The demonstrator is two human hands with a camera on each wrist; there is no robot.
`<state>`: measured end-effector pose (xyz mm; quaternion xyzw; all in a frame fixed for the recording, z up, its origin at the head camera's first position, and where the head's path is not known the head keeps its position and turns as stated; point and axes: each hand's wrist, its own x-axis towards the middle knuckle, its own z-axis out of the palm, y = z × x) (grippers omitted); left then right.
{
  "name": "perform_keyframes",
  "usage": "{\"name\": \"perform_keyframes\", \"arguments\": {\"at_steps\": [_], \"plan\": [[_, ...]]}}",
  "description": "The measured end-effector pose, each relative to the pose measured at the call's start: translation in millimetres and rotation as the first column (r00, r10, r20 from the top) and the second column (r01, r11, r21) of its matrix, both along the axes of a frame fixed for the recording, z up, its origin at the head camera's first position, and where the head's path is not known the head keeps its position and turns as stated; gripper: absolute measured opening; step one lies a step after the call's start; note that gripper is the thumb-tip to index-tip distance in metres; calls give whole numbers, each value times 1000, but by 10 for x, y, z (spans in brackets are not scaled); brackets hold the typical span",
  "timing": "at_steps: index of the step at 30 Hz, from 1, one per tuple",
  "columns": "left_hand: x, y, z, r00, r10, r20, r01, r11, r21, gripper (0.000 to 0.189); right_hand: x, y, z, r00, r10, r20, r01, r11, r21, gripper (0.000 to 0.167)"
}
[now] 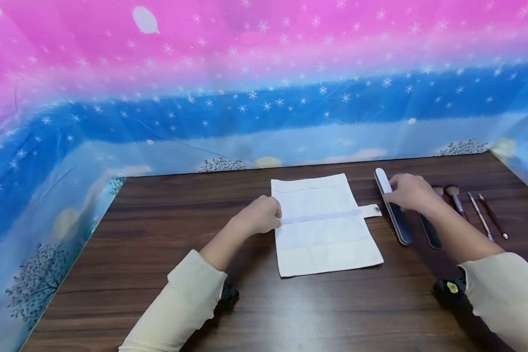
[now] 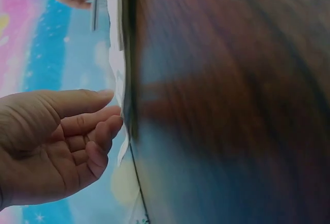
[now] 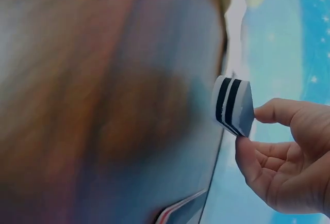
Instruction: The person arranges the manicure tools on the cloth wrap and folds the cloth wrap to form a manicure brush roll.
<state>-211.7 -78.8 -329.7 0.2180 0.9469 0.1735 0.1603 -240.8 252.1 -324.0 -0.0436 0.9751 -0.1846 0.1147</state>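
Observation:
My right hand (image 1: 412,194) pinches a pair of nail files (image 1: 400,222) between thumb and fingers. In the right wrist view these files (image 3: 234,105) show striped black-and-white edges, stacked together and held above the table. To their left lies a white cloth roll (image 1: 317,244), spread flat with a snap strap (image 1: 370,210) at its right side. My left hand (image 1: 260,215) is at the cloth's left edge. From the left wrist view, its fingers are loosely bent and their tips touch the cloth (image 2: 117,61); no firm pinch shows.
Right of the held files, another dark nail file (image 1: 430,231) lies on the wooden table (image 1: 158,234), partly behind my right arm. Farther right are makeup brushes (image 1: 454,195), a thin pale stick (image 1: 480,215) and a dark red stick (image 1: 494,217). A patterned curtain (image 1: 264,112) borders the table.

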Motion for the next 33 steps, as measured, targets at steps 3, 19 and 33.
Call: {"name": "perform_keyframes", "arguments": {"at_steps": [3,19,33], "plan": [[-23,-3,-23,1000,6,18,-6,1000,14,8,-40,-99,54,999,-20,-42,17,997,-71,52],[-96,-36,-137,997,36,63,-38,999,39,8,-219,-1270,164,983,-138,-123,39,805,-592,49],[-109,-40,-131,999,37,19,-39,996,84,19,-423,-1846,-106,979,-200,-39,138,793,-594,46]]}}
